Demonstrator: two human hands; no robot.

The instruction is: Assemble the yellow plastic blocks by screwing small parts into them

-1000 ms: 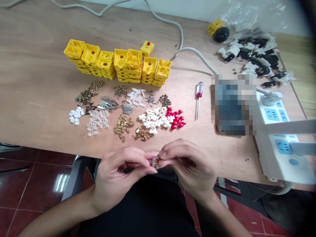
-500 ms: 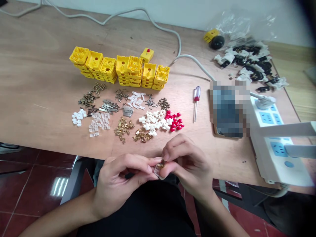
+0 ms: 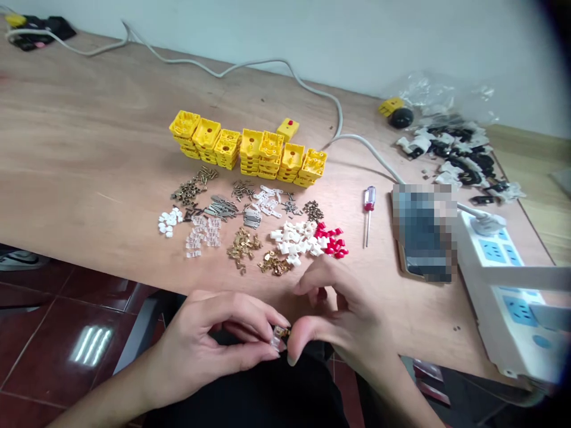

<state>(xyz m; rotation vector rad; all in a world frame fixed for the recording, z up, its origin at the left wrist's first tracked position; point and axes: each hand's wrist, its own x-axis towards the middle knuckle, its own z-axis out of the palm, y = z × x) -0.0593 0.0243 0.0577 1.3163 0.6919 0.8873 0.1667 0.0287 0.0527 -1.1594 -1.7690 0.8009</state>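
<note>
Between the thumb and fingertips of my left hand (image 3: 214, 339) sits a small clear plastic block (image 3: 276, 340). A brass-coloured bit (image 3: 284, 331) shows at its right end. My right hand (image 3: 345, 315) is just to the right, thumb and index finger spread apart with nothing seen between them. Its thumb is close to the block; whether it touches I cannot tell. On the table beyond my hands are brass clips (image 3: 243, 245), more brass pieces (image 3: 275, 264), clear plastic blocks (image 3: 203, 235), white plastic parts (image 3: 294, 241) and red caps (image 3: 332, 241).
Stacked yellow housings (image 3: 252, 151) stand in a row behind piles of small metal parts (image 3: 222, 207). A screwdriver (image 3: 368, 208) lies to the right, near a blurred phone-like object (image 3: 422, 232). A white power strip (image 3: 491, 297) and bagged black-and-white plugs (image 3: 464, 154) are farther right.
My right thumb and fingers have come off the clear block and spread apart. My left hand keeps hold of it. The view has shifted, so the table things appear lower and farther right.
</note>
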